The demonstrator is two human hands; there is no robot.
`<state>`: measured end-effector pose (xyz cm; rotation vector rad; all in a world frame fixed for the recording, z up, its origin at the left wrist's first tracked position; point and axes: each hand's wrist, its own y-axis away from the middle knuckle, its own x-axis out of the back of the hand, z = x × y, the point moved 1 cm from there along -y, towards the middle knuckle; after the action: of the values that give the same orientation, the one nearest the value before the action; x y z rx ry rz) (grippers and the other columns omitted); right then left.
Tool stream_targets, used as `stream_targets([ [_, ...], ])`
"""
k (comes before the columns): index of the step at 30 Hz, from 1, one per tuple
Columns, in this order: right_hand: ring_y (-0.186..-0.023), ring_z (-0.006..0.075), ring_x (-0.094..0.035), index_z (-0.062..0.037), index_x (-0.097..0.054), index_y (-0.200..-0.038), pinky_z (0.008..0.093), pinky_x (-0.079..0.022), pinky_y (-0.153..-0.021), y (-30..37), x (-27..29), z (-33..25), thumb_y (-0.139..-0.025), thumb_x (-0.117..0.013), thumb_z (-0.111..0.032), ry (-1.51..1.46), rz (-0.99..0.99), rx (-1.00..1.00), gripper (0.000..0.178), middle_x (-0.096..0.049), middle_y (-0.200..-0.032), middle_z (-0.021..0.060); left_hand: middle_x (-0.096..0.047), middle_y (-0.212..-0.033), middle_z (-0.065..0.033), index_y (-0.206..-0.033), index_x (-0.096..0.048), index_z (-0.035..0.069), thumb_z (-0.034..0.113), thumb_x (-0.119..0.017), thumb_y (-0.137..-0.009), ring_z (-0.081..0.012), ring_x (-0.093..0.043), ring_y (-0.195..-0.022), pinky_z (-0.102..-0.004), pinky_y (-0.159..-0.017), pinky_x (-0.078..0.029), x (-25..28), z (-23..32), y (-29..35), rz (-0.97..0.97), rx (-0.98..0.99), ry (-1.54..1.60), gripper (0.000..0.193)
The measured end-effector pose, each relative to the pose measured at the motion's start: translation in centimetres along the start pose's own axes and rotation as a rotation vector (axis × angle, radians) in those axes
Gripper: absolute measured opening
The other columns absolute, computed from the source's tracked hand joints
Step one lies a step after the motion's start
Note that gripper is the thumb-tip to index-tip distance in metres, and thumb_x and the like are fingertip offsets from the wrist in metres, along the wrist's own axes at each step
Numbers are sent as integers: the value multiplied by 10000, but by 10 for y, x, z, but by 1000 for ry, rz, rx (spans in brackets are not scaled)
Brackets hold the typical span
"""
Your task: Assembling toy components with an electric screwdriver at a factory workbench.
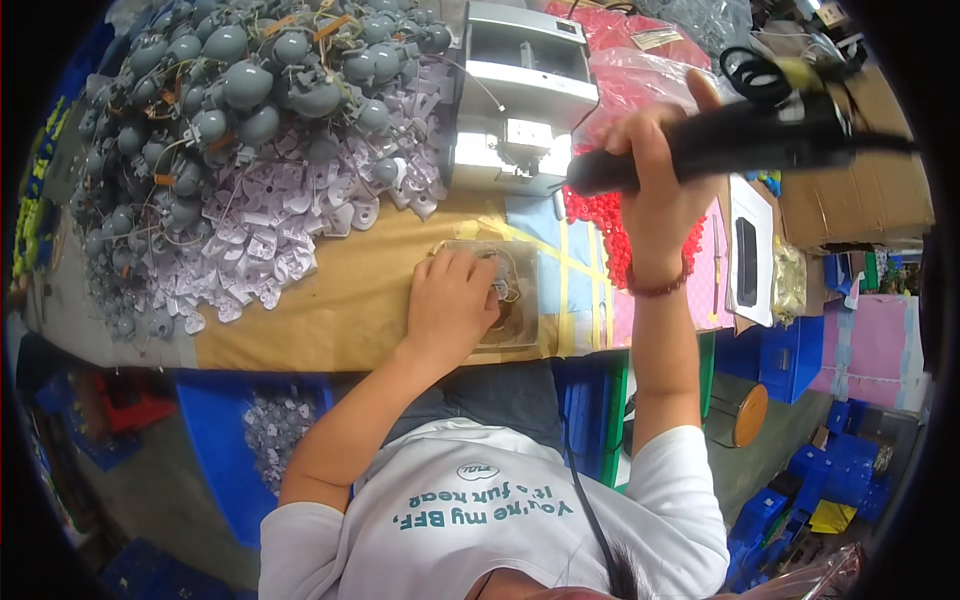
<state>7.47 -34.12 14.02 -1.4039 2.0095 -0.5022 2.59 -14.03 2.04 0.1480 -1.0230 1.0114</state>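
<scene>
My right hand (657, 215) is raised over the right side of the table. It is wrapped round a black electric screwdriver (745, 145), which lies almost level and has a coiled cord at its far right end. My left hand (450, 300) rests on a flat, partly see-through fixture block (521, 318) near the table's front edge. Its curled fingers press on a small grey plastic part (507, 274) set in the block. Those fingers hide much of the part.
Round grey plastic housings with wires (245, 85) are heaped at the far left, beside many pale plastic pieces (260, 225). A silver-grey screw feeder (520, 90) stands at the back centre. Small red parts (612, 235) lie right of it. A cardboard box (850, 185) stands far right.
</scene>
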Motion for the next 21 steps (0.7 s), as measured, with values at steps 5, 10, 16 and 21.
stream_targets([
  [5,-599,105,-641,4,-577,-1051,241,-515,-560,-34,-14,35,-833,-737,41,129,-52,23,273,-681,-752,35,-579,-958,-79,-1096,-642,99,127,-739,-748,-303,-551,-971,-436,-848,-433,-3,-1,-1,-2,14,-5,363],
  [10,-577,138,-646,-1,-536,-971,280,-521,-539,-39,-23,63,-819,-738,-19,274,-93,-171,253,-668,-728,54,-587,-968,-80,-1103,-644,102,135,-737,-756,-303,-556,-981,-438,-836,-440,-2,0,-2,-18,23,-2,361],
  [16,-620,156,-628,47,-551,-1125,292,-510,-599,3,-32,35,-807,-683,7,249,-170,-459,347,-634,-731,62,-581,-955,-76,-1095,-642,104,142,-750,-745,-302,-555,-978,-440,-834,-438,-3,-6,0,11,23,7,368],
  [21,-620,141,-610,35,-607,-872,274,-490,-587,51,-27,3,-804,-637,67,234,-230,-411,81,-637,-715,67,-565,-976,-58,-1078,-632,143,144,-739,-721,-281,-557,-1004,-441,-849,-429,-3,-4,-2,29,21,14,373],
])
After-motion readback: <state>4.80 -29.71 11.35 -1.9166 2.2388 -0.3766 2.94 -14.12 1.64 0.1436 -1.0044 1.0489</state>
